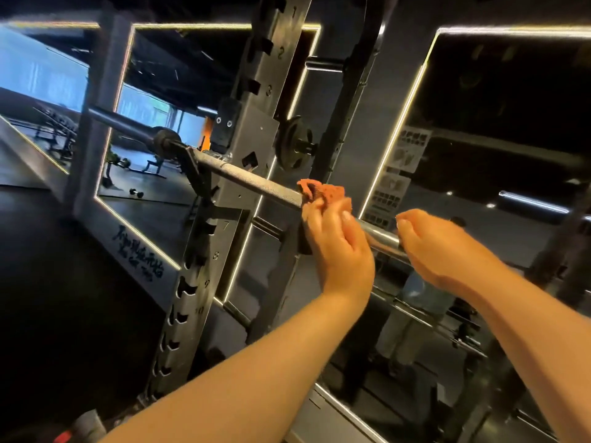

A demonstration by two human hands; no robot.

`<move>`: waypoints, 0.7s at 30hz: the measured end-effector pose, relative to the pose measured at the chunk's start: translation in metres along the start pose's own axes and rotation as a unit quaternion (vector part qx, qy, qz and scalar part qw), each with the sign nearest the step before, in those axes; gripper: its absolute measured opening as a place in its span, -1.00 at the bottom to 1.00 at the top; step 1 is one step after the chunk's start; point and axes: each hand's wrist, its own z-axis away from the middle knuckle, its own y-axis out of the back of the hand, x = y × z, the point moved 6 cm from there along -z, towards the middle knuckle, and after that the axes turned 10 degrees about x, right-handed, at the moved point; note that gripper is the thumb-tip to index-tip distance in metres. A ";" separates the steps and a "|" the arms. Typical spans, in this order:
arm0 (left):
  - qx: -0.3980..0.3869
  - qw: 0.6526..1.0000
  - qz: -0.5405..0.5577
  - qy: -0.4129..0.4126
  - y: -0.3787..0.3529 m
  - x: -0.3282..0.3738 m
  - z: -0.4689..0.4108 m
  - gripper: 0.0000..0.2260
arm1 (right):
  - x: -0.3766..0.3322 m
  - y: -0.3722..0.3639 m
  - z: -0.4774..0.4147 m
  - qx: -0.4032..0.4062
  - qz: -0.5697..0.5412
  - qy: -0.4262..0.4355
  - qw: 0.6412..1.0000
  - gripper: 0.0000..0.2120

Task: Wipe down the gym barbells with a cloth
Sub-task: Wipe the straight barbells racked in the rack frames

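Two bare hands up at the barbell (256, 180): left hand (339, 247) clutching orange cloth (323, 193) round the shaft where the knurling ends, right hand (441, 247) just beside it, curled over smooth steel, seemingly gripping. Short open run of bar leftward before the rack upright (265, 71), stamped 1–3 and 7–10. Beyond, scrawled writing (137, 251) under the lit mirror (150, 91), unreadable.
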 end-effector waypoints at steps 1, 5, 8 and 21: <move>-0.037 0.999 -0.014 -0.026 -0.006 0.006 0.018 -0.77 | 0.002 0.001 -0.001 0.009 -0.004 -0.005 1.000 -0.80; -0.164 0.974 -0.030 -0.156 -0.011 0.013 0.038 -0.75 | 0.008 0.004 0.002 0.023 -0.036 -0.026 0.999 -0.65; -0.118 0.984 -0.049 -0.123 0.008 -0.009 -0.009 -0.74 | 0.008 0.003 0.005 0.010 -0.040 -0.027 0.999 -0.68; -0.211 0.953 -0.036 -0.214 -0.003 0.006 0.016 -0.76 | 0.008 -0.001 -0.002 0.028 -0.009 -0.046 0.999 -0.61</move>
